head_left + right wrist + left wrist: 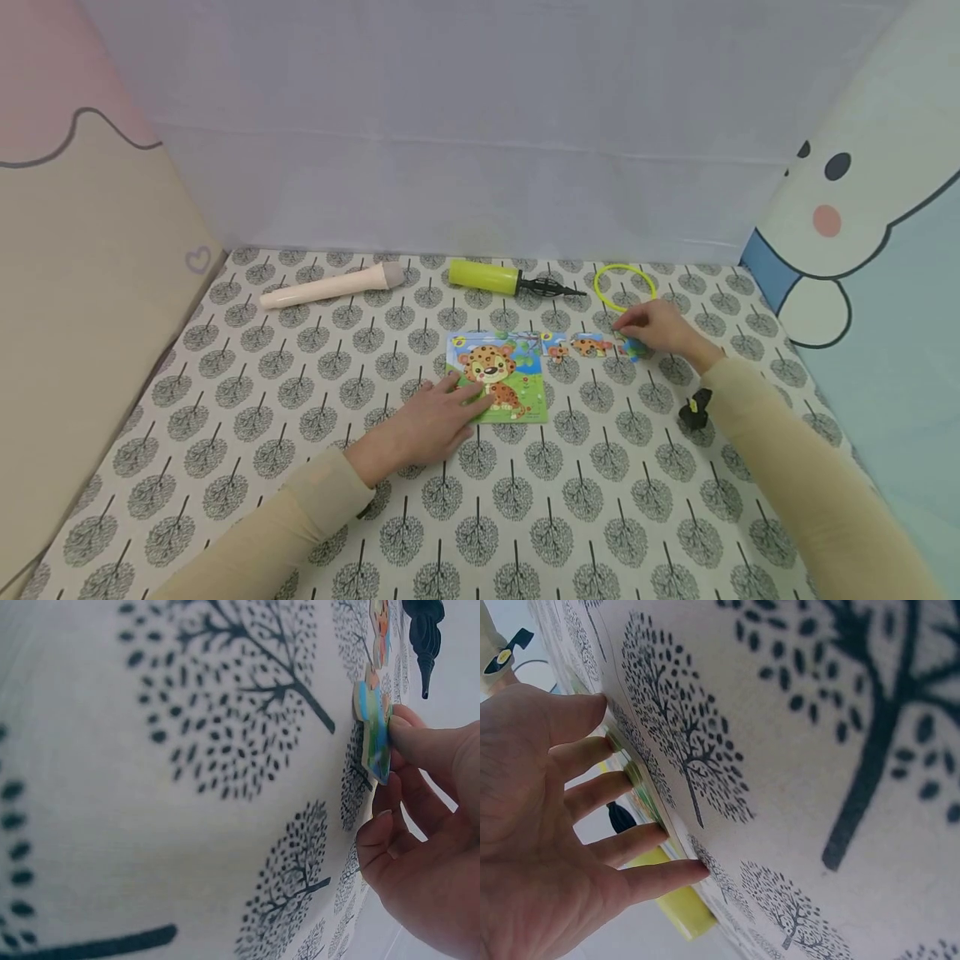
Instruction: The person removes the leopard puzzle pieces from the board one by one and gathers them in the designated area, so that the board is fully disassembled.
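Note:
A square puzzle board point(534, 404) with a cartoon leopard lies flat on the patterned cloth. My left hand point(438, 417) rests on its lower left part, fingers spread; in the left wrist view the fingers point(641, 889) reach to the board's edge. To the board's right, two loose puzzle pieces, one small point(556, 347) and one wider point(591, 344), lie in a row. At the row's right end, my right hand point(654, 327) pinches a blue and green puzzle piece point(375, 731) between thumb and finger, low over the cloth.
Behind the board lies a yellow-green hand pump point(483, 277) with a black nozzle. A yellow ring point(655, 287) is just beyond my right hand. A pale pink microphone-shaped thing point(326, 289) lies at the back left. Fabric walls point(480, 167) stand around the table.

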Motion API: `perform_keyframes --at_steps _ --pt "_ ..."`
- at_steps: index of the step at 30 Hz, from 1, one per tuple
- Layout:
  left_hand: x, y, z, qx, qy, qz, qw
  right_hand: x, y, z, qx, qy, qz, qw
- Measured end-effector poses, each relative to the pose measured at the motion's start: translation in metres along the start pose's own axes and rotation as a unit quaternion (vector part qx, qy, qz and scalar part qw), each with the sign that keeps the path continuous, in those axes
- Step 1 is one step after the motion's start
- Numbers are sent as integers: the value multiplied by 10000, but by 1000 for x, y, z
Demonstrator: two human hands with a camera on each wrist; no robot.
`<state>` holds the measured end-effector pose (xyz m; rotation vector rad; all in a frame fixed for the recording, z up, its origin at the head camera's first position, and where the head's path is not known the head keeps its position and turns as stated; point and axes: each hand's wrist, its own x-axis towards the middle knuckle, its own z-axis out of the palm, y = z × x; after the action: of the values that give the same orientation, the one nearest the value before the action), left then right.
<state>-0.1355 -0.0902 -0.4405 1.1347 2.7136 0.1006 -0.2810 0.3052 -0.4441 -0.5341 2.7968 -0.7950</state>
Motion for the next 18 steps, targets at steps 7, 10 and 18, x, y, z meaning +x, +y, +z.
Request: perform_keyframes --at_steps 7,10,18 --pt "2 1 0 182 -38 48 9998 -2 0 2 131 68 -195 9997" --pt "3 1 1 186 18 73 9998 -2 -2 2 126 44 -197 9997" --pt "-2 0 3 170 284 199 9993 -3 -5 2 -11 -4 -95 10000"
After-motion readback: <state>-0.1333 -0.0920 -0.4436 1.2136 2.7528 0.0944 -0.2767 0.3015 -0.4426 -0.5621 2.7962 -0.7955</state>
